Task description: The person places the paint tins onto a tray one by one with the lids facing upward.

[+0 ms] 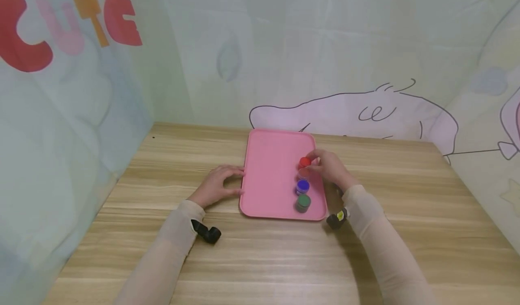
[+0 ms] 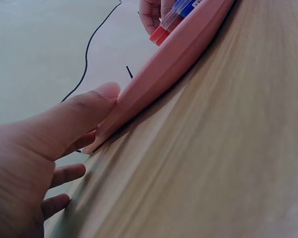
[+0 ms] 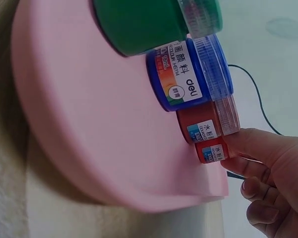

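Note:
A pink tray lies on the wooden table, with paint jars in a row along its right side. Nearest its front is a green paint jar, then a blue paint jar, a brownish-red paint jar and a bright red paint jar. My right hand pinches the bright red jar by its lid between thumb and fingers. At the tray's left rim, my left hand rests with thumb and fingers spread, touching the edge.
The wooden table reaches back to a printed cloth backdrop with cartoon drawings and letters. Small black wrist cameras sit on both sleeves. The tray has a raised rim all round.

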Demonstrator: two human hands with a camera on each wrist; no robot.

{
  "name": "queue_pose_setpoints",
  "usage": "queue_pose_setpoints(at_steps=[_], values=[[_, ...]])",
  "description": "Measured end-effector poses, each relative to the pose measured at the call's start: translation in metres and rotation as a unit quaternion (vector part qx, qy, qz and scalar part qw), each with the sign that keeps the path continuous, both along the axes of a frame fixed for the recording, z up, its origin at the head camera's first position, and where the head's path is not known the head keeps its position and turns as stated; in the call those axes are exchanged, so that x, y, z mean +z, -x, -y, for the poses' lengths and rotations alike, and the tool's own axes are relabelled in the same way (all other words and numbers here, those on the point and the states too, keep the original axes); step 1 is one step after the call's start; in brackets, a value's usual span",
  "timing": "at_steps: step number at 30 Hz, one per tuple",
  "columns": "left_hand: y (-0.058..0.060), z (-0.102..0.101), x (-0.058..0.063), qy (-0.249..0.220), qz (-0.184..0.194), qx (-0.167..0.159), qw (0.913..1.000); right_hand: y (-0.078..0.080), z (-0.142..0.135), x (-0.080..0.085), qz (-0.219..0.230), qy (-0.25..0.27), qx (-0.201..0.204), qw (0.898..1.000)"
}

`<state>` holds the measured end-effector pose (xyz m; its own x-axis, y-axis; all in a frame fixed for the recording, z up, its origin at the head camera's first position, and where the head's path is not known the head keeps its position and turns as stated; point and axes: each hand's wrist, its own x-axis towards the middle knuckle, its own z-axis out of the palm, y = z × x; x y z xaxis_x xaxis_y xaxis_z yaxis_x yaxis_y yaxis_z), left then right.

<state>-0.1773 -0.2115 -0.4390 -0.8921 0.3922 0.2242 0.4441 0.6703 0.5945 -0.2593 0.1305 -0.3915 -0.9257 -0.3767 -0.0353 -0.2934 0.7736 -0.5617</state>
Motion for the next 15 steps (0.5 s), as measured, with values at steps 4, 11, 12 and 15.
queue_pose_setpoints(at_steps=[4,11,12,15], values=[[-0.0008,-0.0001,-0.0006,0.002,-0.003,0.0,1.0,-0.001,-0.0004,0.0005,0.004,0.0,0.001,1.0],[-0.0007,-0.0006,-0.0019,-0.005,0.007,0.001,1.0,-0.0011,-0.0022,0.0015,-0.011,-0.013,0.012,1.0],[-0.0006,-0.0005,-0.0019,-0.005,0.007,0.001,1.0,-0.0012,-0.0022,0.002,-0.01,-0.014,0.012,1.0],[-0.0003,-0.0001,-0.0021,-0.004,0.006,0.004,1.0,-0.0015,-0.0021,0.0039,-0.014,-0.022,0.013,1.0]])
